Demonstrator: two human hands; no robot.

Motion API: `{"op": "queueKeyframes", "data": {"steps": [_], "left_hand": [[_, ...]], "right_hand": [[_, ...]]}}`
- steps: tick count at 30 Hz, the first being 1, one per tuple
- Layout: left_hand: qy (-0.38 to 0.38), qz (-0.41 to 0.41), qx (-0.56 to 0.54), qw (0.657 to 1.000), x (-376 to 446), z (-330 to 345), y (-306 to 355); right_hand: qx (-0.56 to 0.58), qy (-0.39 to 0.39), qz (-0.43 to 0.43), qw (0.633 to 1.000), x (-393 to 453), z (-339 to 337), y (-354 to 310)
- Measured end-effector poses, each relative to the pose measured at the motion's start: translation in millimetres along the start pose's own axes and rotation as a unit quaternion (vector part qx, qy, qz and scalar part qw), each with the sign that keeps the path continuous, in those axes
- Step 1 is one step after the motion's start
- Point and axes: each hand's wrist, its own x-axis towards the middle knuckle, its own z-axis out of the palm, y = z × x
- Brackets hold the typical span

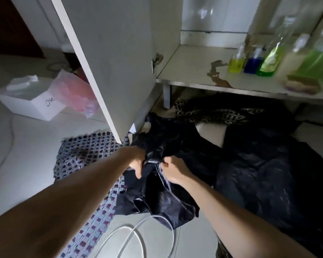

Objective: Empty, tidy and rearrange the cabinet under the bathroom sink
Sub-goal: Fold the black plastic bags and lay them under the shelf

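Our left hand (136, 161) and right hand (172, 171) meet low in the frame, each pinching a fold of the black bag (157, 183) on the floor, probably to pull its mouth apart for rubbish. Left of us, a white box (32, 101) and pink bag (73, 92) sit out of the way. We see the door (108, 58) swung open, and the bottles (254, 62) grouped on the cabinet shelf (190, 69), likely put back in order.

place: home bathroom | far right: open cabinet (203, 58) with a stained shelf (194, 71) holding bottles of coloured liquid (250, 65) | floor: pale tiles (26, 155), checked mat (86, 151) | far left: tissue box (28, 97)
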Motion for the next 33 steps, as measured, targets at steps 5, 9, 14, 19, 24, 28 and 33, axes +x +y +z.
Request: {"op": "queueKeyframes", "data": {"steps": [5, 9, 14, 19, 24, 28, 33], "left_hand": [[0.197, -0.014, -0.08, 0.977, -40.7, -63.9, 3.9], [0.364, -0.029, -0.129, 0.922, -86.9, -113.1, 16.7], [0.516, 0.006, -0.185, 0.836, -159.9, -173.3, 71.2], [0.574, 0.095, -0.129, 0.803, -222.0, -200.4, 170.7], [0.682, 0.222, -0.105, 0.689, -247.7, -191.5, 222.4], [0.683, 0.217, -0.174, 0.676, -215.0, -171.8, 229.7], [0.328, 0.313, -0.454, 0.767, -158.8, -153.4, 243.6]], "right_hand": [[-0.038, 0.073, -0.039, 0.996, 1.2, -108.2, -15.0], [-0.101, 0.154, -0.063, 0.981, -30.6, -205.9, -15.5], [-0.158, 0.259, -0.01, 0.953, -92.7, -285.0, 16.3], [-0.174, 0.331, -0.071, 0.925, -150.2, -302.6, 23.8], [0.004, 0.47, -0.095, 0.877, -181.0, -314.9, 37.8], [0.261, 0.472, -0.019, 0.842, -202.8, -335.6, 75.1], [0.444, 0.428, 0.036, 0.786, -214.1, -344.7, 107.1]]}}
